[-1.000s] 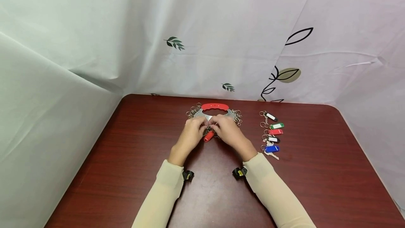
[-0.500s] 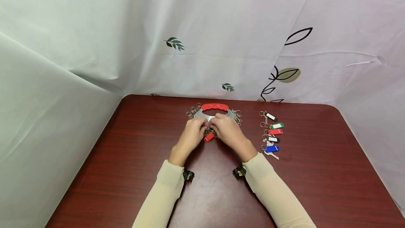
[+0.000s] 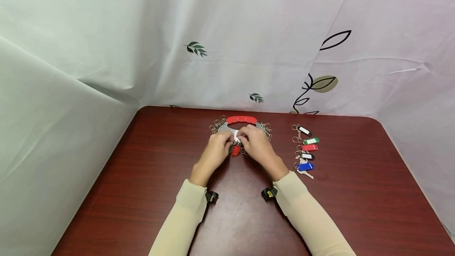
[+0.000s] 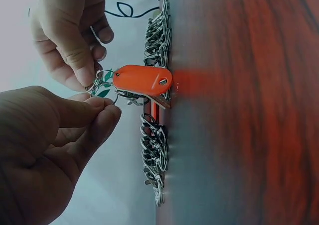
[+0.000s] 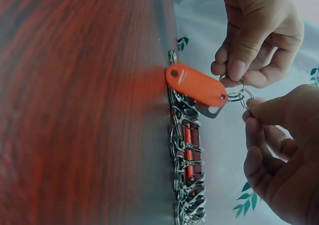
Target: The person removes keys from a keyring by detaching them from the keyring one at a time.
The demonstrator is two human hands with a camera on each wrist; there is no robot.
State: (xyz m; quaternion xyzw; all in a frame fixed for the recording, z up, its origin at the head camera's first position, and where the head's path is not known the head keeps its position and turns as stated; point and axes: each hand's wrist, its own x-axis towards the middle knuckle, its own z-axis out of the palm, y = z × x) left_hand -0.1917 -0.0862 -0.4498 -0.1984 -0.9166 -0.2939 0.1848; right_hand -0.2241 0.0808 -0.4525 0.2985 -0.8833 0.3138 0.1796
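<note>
Both hands meet over a metal key holder with a red handle (image 3: 241, 119) and many clips along its curved edge. My left hand (image 3: 216, 146) pinches a metal key ring (image 4: 116, 96) between thumb and fingertips. Opposite it, my right hand (image 3: 257, 144) pinches a linked ring (image 5: 250, 96) between thumb and index finger. From these rings hangs a red key tag (image 5: 197, 84) together with a key (image 5: 211, 110), mostly behind the tag. In the left wrist view the tag (image 4: 142, 79) sits in front of the clips. Fingertips partly cover where the rings join.
Right of the hands, several tagged keys lie in a column on the dark red table (image 3: 149, 192): a black tag (image 3: 304, 131), a green tag (image 3: 311, 141), a red tag (image 3: 310, 148), another black tag (image 3: 307, 156) and a blue tag (image 3: 305, 167). White cloth (image 3: 234, 50) surrounds the table.
The red tag has swung slightly up and to the right, hanging straighter. My right fingertips have drawn a little away from the left ones. The key holder and the column of keys stay put.
</note>
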